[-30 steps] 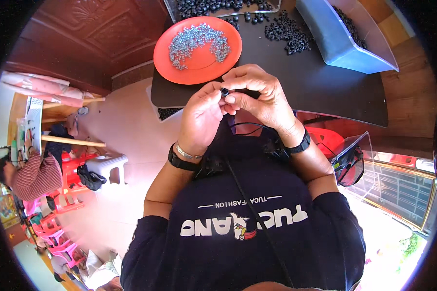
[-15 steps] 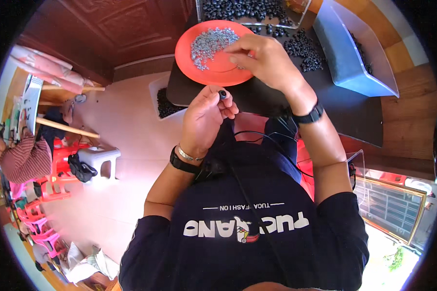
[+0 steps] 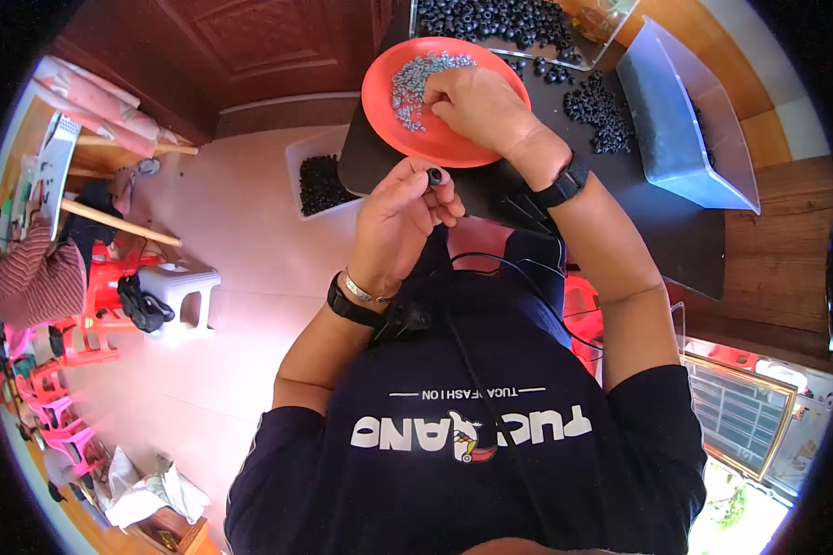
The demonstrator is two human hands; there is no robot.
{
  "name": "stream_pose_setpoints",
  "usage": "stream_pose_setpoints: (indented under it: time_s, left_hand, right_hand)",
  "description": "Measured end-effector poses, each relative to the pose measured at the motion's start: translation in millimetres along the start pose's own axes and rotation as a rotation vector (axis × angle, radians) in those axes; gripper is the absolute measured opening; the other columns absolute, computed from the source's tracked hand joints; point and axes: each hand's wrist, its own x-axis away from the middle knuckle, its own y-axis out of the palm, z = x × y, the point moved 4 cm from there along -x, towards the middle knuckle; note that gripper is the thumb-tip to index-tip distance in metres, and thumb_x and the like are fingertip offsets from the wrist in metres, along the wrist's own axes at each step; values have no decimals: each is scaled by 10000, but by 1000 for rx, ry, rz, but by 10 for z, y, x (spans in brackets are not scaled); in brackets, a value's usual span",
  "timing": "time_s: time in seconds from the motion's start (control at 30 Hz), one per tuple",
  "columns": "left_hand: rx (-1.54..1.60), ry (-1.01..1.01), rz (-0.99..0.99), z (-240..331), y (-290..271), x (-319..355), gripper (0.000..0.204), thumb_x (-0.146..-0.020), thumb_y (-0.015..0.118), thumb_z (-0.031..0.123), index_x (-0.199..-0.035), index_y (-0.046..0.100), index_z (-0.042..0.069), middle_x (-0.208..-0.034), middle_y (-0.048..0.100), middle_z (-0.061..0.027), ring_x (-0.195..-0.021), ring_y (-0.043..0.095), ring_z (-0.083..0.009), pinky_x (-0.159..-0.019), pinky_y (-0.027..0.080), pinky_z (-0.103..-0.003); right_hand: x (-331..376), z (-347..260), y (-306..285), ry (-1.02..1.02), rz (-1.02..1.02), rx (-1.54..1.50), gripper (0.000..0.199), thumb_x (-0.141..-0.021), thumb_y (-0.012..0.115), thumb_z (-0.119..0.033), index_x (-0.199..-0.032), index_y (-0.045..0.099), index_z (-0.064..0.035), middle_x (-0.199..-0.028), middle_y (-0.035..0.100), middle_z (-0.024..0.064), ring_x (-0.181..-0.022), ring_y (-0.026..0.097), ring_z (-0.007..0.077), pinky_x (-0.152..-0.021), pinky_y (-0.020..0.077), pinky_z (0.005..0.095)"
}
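My left hand (image 3: 391,227) is raised just in front of the table edge. Between its thumb and fingers it grips a small black cap-like part (image 3: 434,175) with a hollow end. My right hand (image 3: 484,108) reaches over a round red plate (image 3: 432,148), fingertips bent together at the heap of tiny silver metal pieces (image 3: 416,85) lying on it. Whether a piece is between those fingertips is hidden.
Behind the plate stands a clear tray (image 3: 491,26) of black ring-like parts. Smaller black parts (image 3: 602,113) lie heaped on the dark table, beside a translucent bluish bin (image 3: 659,125). A white bin (image 3: 294,171) of black pieces sits below its left edge. Another person (image 3: 42,277) is far left.
My right hand has lowered from above the plate onto the silver pieces, its fingers drawing together. The whole view has shifted slightly. My left hand still grips the black part.
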Motion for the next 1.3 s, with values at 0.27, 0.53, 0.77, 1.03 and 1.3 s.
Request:
stream_pose_setpoints:
  time_s: [0.27, 0.53, 0.77, 1.03, 1.3]
  left_hand:
    - [-38, 5, 7, -15, 43, -6, 202, -946, 495, 222, -1001, 536, 33, -892, 579, -77, -808, 604, -206, -728, 465, -311]
    - [-167, 91, -38, -42, 241, -65, 163, -946, 503, 226, -968, 525, 66, -911, 567, -61, -850, 581, -198, -773, 453, -318]
    - [-167, 89, -45, -76, 359, -75, 121, -954, 493, 189, -959, 527, 73, -882, 589, -51, -844, 583, -195, -774, 451, -320]
    - [-50, 122, 71, -91, 494, -70, 90, -945, 516, 160, -926, 537, 75, -851, 595, -30, -823, 566, -137, -762, 435, -293]
    - [4, 71, 29, -215, 488, -98, 68, -951, 502, 135, -947, 542, 80, -860, 591, -11, -818, 556, -105, -775, 431, -286]
  right_hand:
    - [411, -207, -515, 85, 62, -520, 158, -830, 638, -87, -973, 678, -33, -829, 674, 89, -787, 638, 164, -728, 501, 298]
    - [965, -496, -604, 61, 88, -1085, 173, -847, 605, 79, -988, 663, -5, -896, 637, 34, -857, 609, 104, -765, 484, 246]
    - [1096, -564, -740, -34, 248, -533, 188, -802, 634, 77, -968, 667, -3, -866, 627, 70, -803, 623, 146, -701, 498, 274]
    - [1236, -645, -620, 26, 430, -562, 250, -746, 704, 34, -988, 663, -14, -936, 641, 90, -858, 635, 180, -744, 511, 285]
    - [1304, -615, -565, 12, 622, -473, 229, -691, 735, -16, -904, 663, -56, -914, 662, 79, -892, 633, 261, -791, 512, 355]
